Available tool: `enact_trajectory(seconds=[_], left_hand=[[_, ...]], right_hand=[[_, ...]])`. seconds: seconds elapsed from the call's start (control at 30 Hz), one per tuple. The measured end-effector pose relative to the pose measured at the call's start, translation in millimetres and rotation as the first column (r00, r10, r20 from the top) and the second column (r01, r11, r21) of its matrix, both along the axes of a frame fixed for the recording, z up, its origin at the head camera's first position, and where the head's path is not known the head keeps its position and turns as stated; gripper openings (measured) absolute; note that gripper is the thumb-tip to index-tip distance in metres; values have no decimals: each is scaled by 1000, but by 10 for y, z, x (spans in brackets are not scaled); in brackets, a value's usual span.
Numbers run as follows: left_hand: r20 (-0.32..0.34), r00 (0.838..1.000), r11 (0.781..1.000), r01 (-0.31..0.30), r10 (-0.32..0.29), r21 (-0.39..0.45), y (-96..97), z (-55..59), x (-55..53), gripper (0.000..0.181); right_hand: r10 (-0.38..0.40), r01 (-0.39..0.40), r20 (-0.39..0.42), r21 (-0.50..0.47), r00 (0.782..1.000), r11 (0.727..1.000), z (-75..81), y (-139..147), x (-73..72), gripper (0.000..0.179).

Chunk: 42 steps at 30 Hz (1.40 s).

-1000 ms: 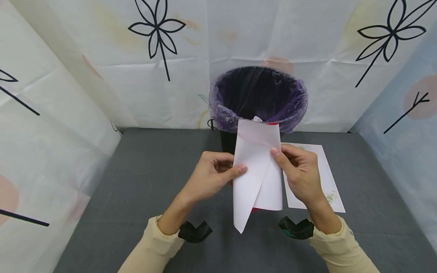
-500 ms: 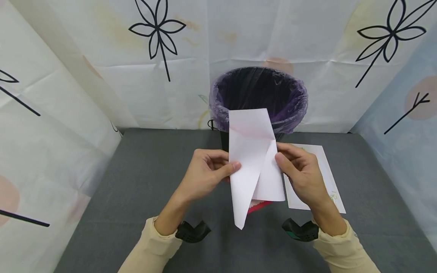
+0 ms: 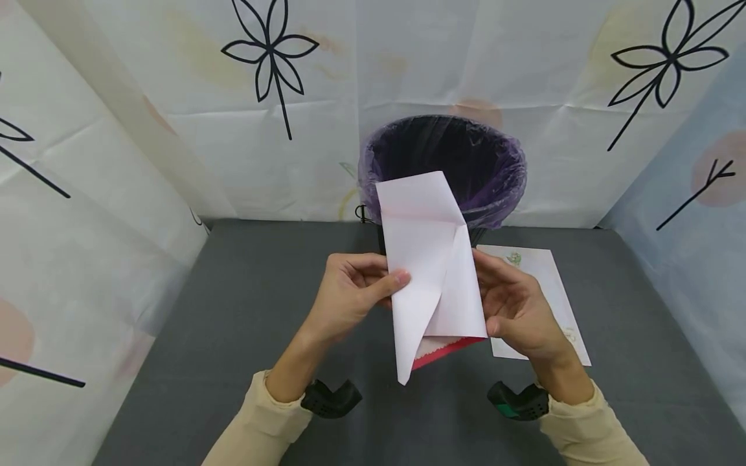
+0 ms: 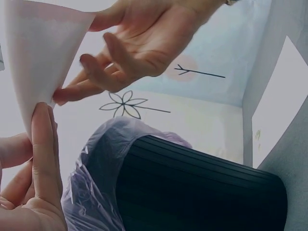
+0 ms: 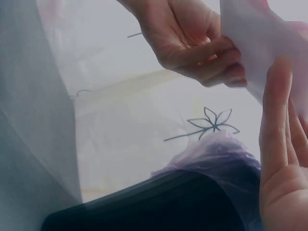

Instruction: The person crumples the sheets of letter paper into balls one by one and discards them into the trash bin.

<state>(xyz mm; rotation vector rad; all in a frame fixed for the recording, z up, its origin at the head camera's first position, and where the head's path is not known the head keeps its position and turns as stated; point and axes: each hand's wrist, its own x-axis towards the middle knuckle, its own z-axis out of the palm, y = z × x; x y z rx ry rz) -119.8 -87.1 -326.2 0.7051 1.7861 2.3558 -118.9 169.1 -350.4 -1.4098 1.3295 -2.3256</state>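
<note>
A white paper (image 3: 421, 249), folded so that its flaps overlap, is held up over the table in front of the bin. Red-edged paper (image 3: 445, 353) shows under its lower flap. My left hand (image 3: 358, 288) pinches the left side, thumb on the near face and fingers behind. At the right side, my right hand (image 3: 519, 310) has its fingers loosely extended along the edge and its thumb by the lower corner. In the left wrist view, one right fingertip (image 4: 60, 96) meets the paper's edge.
Behind the paper stands a black bin (image 4: 202, 187) lined with a purple plastic bag (image 3: 507, 194). A white sheet with small plant prints (image 3: 542, 272) lies on the dark grey table (image 3: 262, 278) at right. Flower-printed cloth (image 3: 175, 149) surrounds the table.
The folded paper has shifted up and left, tilting leftward, and more of its red edge shows below. My right hand's thumb has come off the paper's face down to the lower corner.
</note>
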Motion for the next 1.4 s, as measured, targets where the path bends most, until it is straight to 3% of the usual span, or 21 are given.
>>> enact_trajectory(seconds=[0.2, 0.33, 0.53, 0.63, 0.73, 1.03, 1.13, 1.23, 1.3, 1.4], left_hand=[[-80, 996, 998, -50, 46, -48, 60, -10, 28, 19], [-121, 990, 995, -83, 75, -62, 94, -14, 50, 18], [-157, 982, 991, -117, 107, -60, 138, -29, 71, 14], [-150, 982, 991, -123, 114, -51, 144, -36, 69, 15], [-143, 983, 992, -122, 114, -44, 146, -36, 63, 16], [-107, 992, 998, -65, 63, -12, 137, -36, 47, 24], [-100, 995, 1000, -25, 24, -6, 133, -36, 42, 26], [-92, 993, 997, 75, -74, 12, 105, -40, 34, 38], [-94, 979, 983, 184, -181, 27, 73, -40, 24, 53], [-127, 934, 940, 339, -333, 29, 30, -42, 8, 79]], right_hand=[[-189, 189, 4, 47, 982, 981, 33, -130, 52, 86], [-305, 304, 20, 54, 952, 951, 51, -223, 84, 81], [-424, 416, 48, 125, 904, 901, 80, -293, 146, 74], [-461, 447, 50, 180, 886, 876, 100, -296, 167, 70], [-470, 446, 72, 215, 880, 869, 114, -293, 173, 61], [-413, 382, 169, 188, 895, 905, 125, -288, 144, 34], [-401, 370, 184, 179, 898, 912, 140, -292, 144, 32], [-386, 359, 194, 159, 902, 920, 144, -293, 145, 32], [-369, 347, 213, 135, 904, 928, 149, -292, 143, 31], [-351, 335, 246, 107, 903, 936, 152, -281, 143, 31]])
